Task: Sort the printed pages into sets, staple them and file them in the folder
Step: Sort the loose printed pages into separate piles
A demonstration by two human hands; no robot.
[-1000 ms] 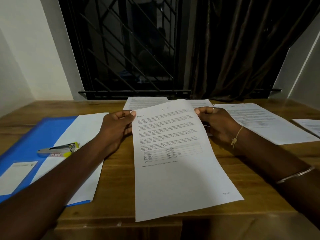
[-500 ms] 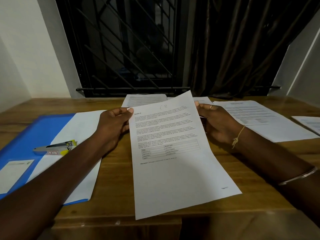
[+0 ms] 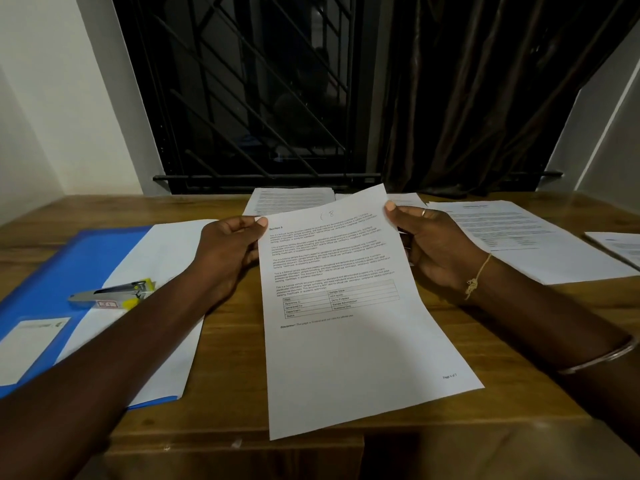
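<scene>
While both thumbs pinch the printed page [image 3: 346, 323] at its top corners, left hand [image 3: 228, 251] and right hand [image 3: 433, 247], sorting continues; next, match it to a stack.

Wooden table [image 3: 235, 368] under a blue folder [image 3: 79, 261] and stacked printed pages [image 3: 540, 244]

On the table [image 3: 235, 358], the page [image 3: 349, 341] sat at centre, with the left hand [image 3: 228, 251] at its 10 o'clock corner and the right hand [image 3: 433, 244] at its 1 o'clock corner. The folder [image 3: 69, 265] lay at 9 o'clock, with a sheet [image 3: 166, 258] on it and the stapler [image 3: 110, 294] on top. One pile [image 3: 291, 200] lay behind the page at 12 o'clock, another pile [image 3: 519, 237] at 2 o'clock, and a further sheet [image 3: 620, 245] at 3 o'clock beyond it.
</scene>
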